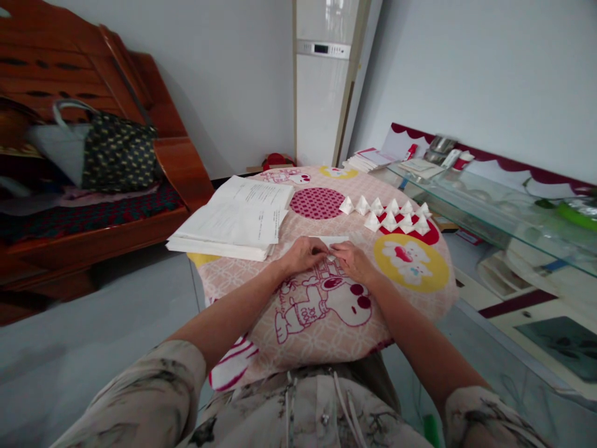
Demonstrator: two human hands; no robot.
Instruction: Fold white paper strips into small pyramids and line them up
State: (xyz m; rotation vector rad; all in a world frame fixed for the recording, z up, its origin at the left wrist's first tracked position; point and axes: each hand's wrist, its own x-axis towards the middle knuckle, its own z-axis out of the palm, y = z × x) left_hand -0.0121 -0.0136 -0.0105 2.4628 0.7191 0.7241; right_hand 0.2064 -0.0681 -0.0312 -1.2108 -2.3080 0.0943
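white paper [334, 239]: mostly hidden under left hand [305, 254], right hand [354, 261] | grip: seemingly pinching, unclear | stack [233, 218] print: unreadable

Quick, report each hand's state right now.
Left hand: fingertips pinched on the small white folded paper strip.
Right hand: pinched on the same strip.

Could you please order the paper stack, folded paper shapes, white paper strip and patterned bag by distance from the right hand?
From the right hand:
1. white paper strip, at its fingertips.
2. folded paper shapes, beyond, to the right.
3. paper stack, to the left.
4. patterned bag, far left.
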